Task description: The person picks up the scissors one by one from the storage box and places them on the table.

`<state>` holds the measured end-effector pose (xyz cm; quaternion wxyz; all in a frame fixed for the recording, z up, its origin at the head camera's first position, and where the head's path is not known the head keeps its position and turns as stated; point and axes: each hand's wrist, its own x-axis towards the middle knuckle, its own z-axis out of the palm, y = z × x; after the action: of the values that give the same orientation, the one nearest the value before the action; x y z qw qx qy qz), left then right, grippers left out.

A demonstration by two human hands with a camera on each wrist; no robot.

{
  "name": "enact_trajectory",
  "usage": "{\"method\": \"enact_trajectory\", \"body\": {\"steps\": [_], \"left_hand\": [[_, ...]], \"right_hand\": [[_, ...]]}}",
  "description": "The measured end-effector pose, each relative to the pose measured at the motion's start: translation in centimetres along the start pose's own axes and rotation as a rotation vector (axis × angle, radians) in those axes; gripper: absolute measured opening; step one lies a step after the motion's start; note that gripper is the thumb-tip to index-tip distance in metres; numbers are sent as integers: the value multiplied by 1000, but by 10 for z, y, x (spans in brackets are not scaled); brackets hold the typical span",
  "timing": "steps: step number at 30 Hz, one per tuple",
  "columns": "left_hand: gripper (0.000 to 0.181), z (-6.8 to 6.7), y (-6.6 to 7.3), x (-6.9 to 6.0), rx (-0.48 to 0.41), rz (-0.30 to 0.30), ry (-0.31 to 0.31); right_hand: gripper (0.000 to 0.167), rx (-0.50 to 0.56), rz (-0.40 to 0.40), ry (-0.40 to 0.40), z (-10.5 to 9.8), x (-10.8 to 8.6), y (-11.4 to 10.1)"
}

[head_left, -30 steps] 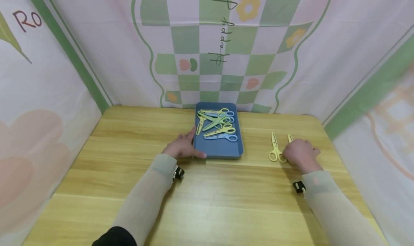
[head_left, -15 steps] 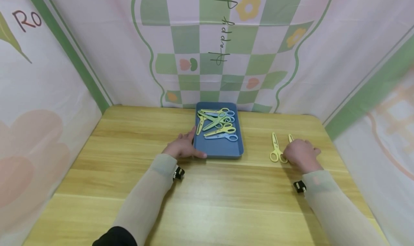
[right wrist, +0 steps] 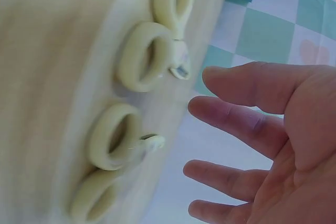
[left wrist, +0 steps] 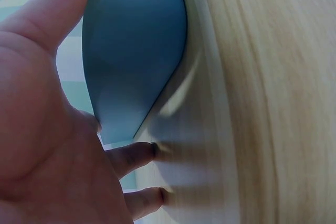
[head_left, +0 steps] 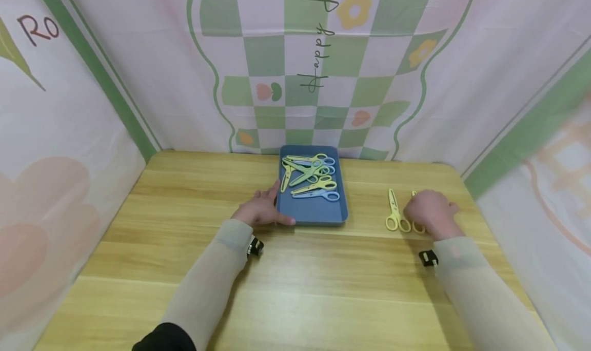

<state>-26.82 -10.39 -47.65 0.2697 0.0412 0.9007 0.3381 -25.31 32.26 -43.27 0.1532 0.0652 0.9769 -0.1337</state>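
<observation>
My left hand (head_left: 260, 209) rests against the near left corner of a blue tray (head_left: 316, 215), thumb along its front edge. In the left wrist view its extended fingers touch the tray wall (left wrist: 136, 51) and the tabletop. Several yellow, blue and green scissors lie in the tray, among them a blue pair (head_left: 316, 194). To the tray's right, yellow scissors (head_left: 393, 203) lie on the table beside a second yellow pair (head_left: 418, 230), partly hidden under my right hand (head_left: 431, 213). The right wrist view shows that hand's fingers (right wrist: 226, 177) extended, apart from the scissors handles (right wrist: 95, 140) and holding nothing.
A wooden table (head_left: 295, 289) carries everything, its far edge meeting a checked cloth backdrop (head_left: 300, 99). Printed cloth walls (head_left: 69, 187) stand on the left and right sides.
My right hand has risen off the right-hand yellow scissors and shifted slightly away, uncovering part of their handle. My left hand and the tray stay in place.
</observation>
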Motion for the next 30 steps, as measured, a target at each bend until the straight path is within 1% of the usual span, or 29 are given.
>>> {"method": "enact_trajectory", "body": {"steps": [2, 5, 7, 9, 14, 21, 25, 30], "left_hand": [[135, -1, 1, -2, 4, -2, -1], [132, -2, 4, -7, 8, -3, -4], [131, -3, 4, -8, 16, 0, -4], [131, -3, 4, -8, 19, 4, -2], [131, -2, 3, -7, 33, 11, 4], [131, -2, 1, -6, 34, 17, 16], [132, -3, 1, -6, 30, 18, 9], [132, -3, 1, -6, 22, 14, 8]], "right_hand": [[13, -12, -28, 27, -3, 2, -2], [25, -23, -83, 57, -9, 6, -7], [34, -25, -112, 72, -15, 8, -12], [38, -17, -121, 76, -20, 11, -19], [36, -11, -139, 87, -32, 15, -40], [35, 3, -170, 102, -41, 24, -72], [37, -7, -187, 98, -48, 31, -96], [32, 32, -231, 110, -55, 38, -128]]}}
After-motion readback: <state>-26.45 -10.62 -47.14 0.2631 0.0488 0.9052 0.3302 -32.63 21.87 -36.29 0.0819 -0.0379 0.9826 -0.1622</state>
